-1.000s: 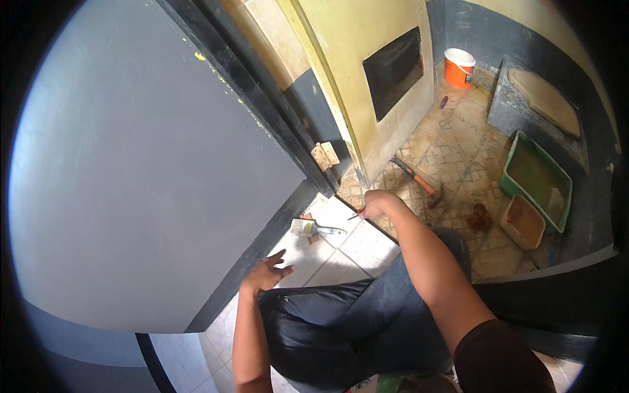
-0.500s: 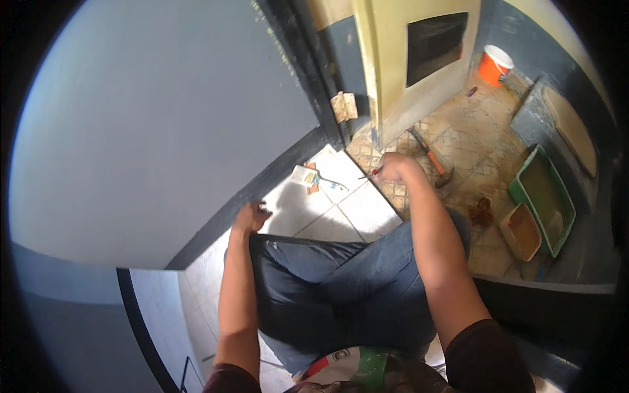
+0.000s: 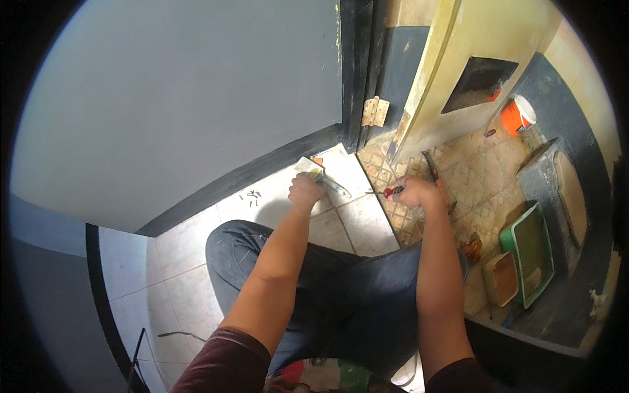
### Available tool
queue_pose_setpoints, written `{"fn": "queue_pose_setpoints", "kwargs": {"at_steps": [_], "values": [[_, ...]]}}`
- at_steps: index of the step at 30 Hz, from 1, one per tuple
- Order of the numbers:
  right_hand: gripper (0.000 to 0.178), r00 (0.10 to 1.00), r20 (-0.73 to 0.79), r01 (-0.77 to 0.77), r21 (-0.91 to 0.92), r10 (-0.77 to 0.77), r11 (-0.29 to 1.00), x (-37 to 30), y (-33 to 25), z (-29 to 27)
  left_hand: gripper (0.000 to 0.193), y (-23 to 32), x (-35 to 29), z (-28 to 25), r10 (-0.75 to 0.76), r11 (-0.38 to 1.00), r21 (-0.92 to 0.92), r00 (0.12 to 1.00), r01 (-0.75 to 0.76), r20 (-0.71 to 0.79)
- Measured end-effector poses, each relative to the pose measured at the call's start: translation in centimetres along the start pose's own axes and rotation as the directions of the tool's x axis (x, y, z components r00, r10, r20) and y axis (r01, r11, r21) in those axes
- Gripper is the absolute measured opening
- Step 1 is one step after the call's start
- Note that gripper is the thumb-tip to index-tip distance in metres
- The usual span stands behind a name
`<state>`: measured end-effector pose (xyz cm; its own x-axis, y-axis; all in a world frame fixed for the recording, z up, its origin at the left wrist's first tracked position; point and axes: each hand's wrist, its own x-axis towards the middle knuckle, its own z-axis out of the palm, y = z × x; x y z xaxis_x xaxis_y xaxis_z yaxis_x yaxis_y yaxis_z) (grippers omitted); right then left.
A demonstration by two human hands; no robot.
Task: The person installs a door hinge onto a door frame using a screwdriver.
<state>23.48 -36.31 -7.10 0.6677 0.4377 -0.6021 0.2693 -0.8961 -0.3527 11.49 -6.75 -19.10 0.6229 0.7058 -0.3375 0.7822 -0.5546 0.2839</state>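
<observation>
White floor tiles [image 3: 364, 224] under the paintbrush [image 3: 337, 188], grey wall [image 3: 196, 98] beside

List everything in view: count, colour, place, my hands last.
paintbrush: 1, whitish, centre
screwdriver-like tool: 1, red-black, centre right
small pieces: several, dark, left of paintbrush
hammer: 1, orange-black, centre right
door: 1, yellow, upper right
door frame: 1, black, upper centre
hinge: 1, cream, door frame
wall: 1, grey, upper left
bucket: 1, orange-white, far right
block: 1, grey, far right
tub: 1, green, right
tray: 1, tan, beside tub
trousers: 1, blue, lower centre
left hand: 1, at the paintbrush
right hand: 1, holding the tool
</observation>
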Motion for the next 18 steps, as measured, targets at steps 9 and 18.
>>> {"fn": "queue_pose_setpoints", "kwargs": {"at_steps": [9, 18], "values": [[0.073, 0.983, -0.085, 0.165, 0.053, -0.161, 0.985, 1.1, -3.1, -3.4, 0.052, -0.3, 1.3, -1.3, -0.047, 0.999, 0.001, 0.996, 0.047, 0.082], [0.079, 0.996, 0.091, 0.009, 0.017, -0.011, 1.0, 2.5, -1.3, -2.4, 0.03, 2.3, -2.6, -14.1, -0.032, 0.837, 0.501, 0.894, -0.22, 0.447]]}}
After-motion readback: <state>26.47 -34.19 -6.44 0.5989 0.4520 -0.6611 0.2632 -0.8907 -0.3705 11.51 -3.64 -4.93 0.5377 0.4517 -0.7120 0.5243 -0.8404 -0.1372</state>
